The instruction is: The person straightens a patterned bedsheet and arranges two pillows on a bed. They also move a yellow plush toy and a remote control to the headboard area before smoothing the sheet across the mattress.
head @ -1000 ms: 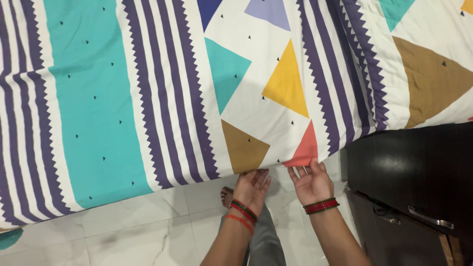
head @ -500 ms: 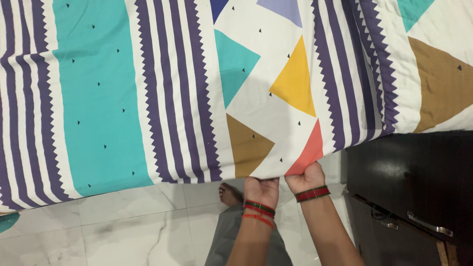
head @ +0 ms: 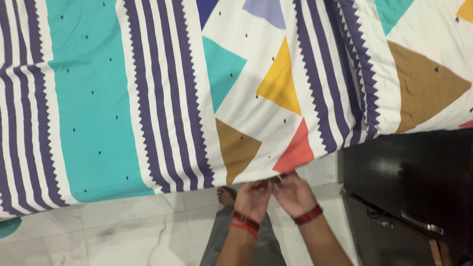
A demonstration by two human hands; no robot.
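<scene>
Both hands are meeting right at the hanging edge of the patterned bedsheet (head: 162, 98) — left hand (head: 252, 197) and right hand (head: 294, 193) are touching each other, fingers curling in and pinching the hem just under the coral triangle. The sheet is draping over the bed, above a white marble floor (head: 123, 231), with a dark cabinet (head: 409, 177) sitting just to the right.

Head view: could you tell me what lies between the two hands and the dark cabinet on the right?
In the head view, only bare white marble floor separates the right hand from the dark cabinet.
</scene>
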